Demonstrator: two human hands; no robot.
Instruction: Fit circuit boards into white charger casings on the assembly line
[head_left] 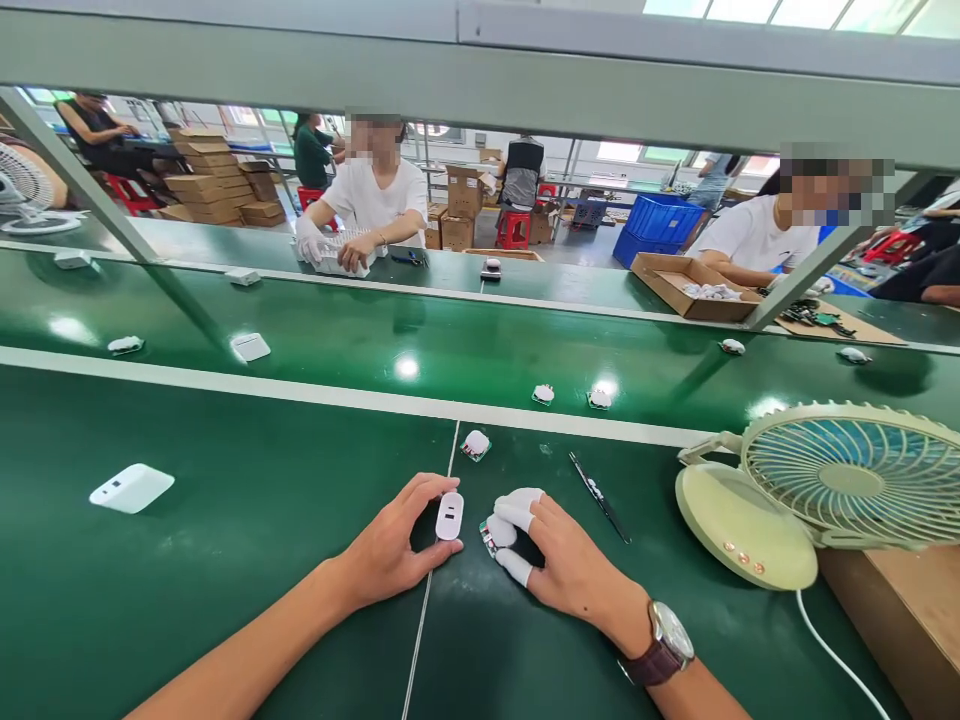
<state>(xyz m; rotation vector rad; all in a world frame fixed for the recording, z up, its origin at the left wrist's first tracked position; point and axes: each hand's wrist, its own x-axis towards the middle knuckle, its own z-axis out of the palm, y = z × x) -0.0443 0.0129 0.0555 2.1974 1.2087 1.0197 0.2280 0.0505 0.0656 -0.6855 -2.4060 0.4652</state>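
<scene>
My left hand (397, 535) grips a white charger housing (449, 517) between thumb and fingers, its end with two port openings facing me. Close by on the right, my right hand (551, 550), with white finger cots on several fingers, pinches a small circuit board with a white cover (501, 532). The two parts are apart, just above the green table. Beyond them lies another circuit board with a white top (475, 445). A pair of black tweezers (600, 497) rests to the right of my right hand. Far to the left lies a white charger housing (132, 488).
A pale green fan (750, 530) stands at the right beside a cardboard box (892, 620). Across the green belt (337, 345) lie several white parts and boards. Opposite, a person (375, 200) handles a white tray; another person sits near an open carton (675, 285). A shelf beam crosses overhead.
</scene>
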